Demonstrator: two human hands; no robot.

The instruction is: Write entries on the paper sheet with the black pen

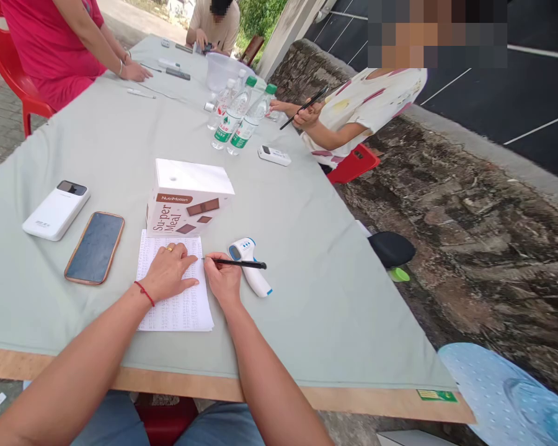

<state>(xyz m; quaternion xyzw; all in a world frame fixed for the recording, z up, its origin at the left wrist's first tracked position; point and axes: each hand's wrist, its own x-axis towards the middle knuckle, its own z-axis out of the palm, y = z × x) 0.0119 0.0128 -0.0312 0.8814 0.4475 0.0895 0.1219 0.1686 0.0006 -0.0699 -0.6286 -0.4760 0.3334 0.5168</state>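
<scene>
My right hand (223, 279) pinches the pen (239, 263), its long axis pointing right. My left hand (167, 272), fingers flat and apparently together, pins the sheet (177, 310) near the table's (307, 297) front edge.

A long table (307, 248) under grey-green cloth fills the frame's left and centre. On it lie a printed sheet (181, 310), phone (94, 247), power bank (56, 210), box (186, 198), thermometer (253, 269); water bottles (237, 118) stand upper centre.
</scene>
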